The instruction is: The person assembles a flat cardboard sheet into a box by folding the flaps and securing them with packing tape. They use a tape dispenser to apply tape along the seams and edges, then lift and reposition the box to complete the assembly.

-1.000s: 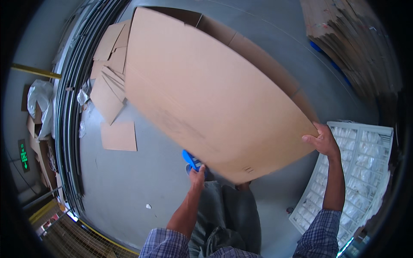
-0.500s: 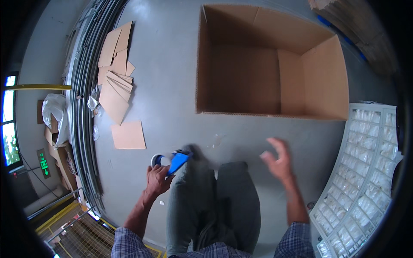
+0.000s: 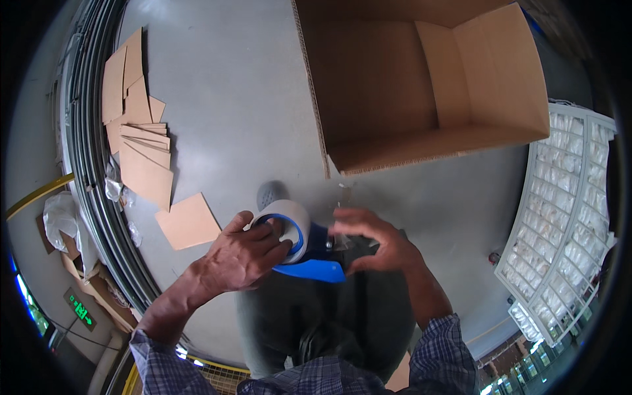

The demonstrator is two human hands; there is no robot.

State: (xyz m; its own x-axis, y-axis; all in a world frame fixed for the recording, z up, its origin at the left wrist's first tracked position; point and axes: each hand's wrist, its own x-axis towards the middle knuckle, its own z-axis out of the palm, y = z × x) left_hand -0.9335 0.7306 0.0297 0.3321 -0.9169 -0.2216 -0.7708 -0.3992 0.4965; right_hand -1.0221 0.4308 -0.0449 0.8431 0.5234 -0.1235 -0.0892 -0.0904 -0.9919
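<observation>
In front of my lap I have a blue tape dispenser (image 3: 309,270) with a wide roll of tape (image 3: 295,214) on it. My left hand (image 3: 238,258) is closed on it from the left, its fingers reaching into the roll's core. At the dispenser's dark front end, my right hand (image 3: 387,247) is curved, with thumb and fingers apart. Something clear, perhaps the tape's loose end, shows beside its palm. Motion blurs the right fingertips slightly. Beyond, an open cardboard box (image 3: 494,69) stands on the floor with its inside showing.
Flat cardboard pieces (image 3: 146,172) lie in a fanned pile at left, and a single cardboard sheet (image 3: 188,222) is nearer. Long metal pipes (image 3: 85,131) run along the left side. A white rack (image 3: 559,197) with several bagged items stands at right.
The tape dispenser has come up closer, and my left hand now has its fingers in the roll. My right hand has moved left to the dispenser's front. The view has tilted and shifted.
</observation>
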